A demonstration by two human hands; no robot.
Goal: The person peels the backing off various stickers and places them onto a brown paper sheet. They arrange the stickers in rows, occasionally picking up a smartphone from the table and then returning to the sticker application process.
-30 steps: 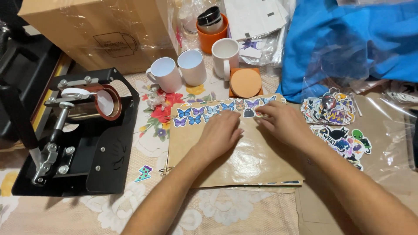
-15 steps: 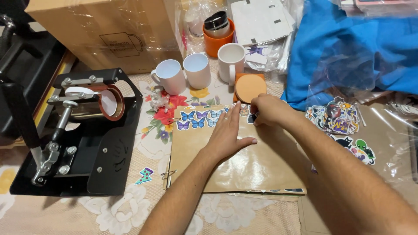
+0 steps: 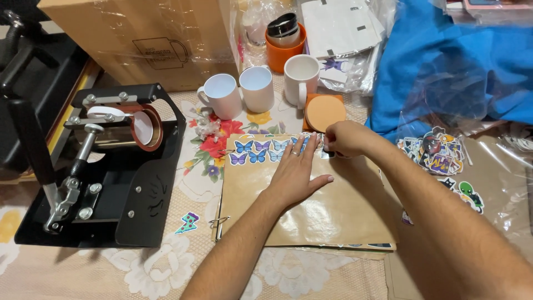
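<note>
The left hand (image 3: 297, 175) lies flat, fingers spread, pressing on a brown paper sheet (image 3: 311, 211) w/ a strip of blue and purple butterfly stickers (image 3: 258, 151) along its top edge. The sheet lies on the table (image 3: 161, 269), approx. in the middle. The right hand (image 3: 341, 139) is clenched in a pinch at the sheet's top right corner; what it pinches I cannot tell. Just behind it is an orange round coaster (image 3: 325, 113), and three white mugs (image 3: 258, 89). A black mug press (image 3: 111, 166) stands at left.
</note>
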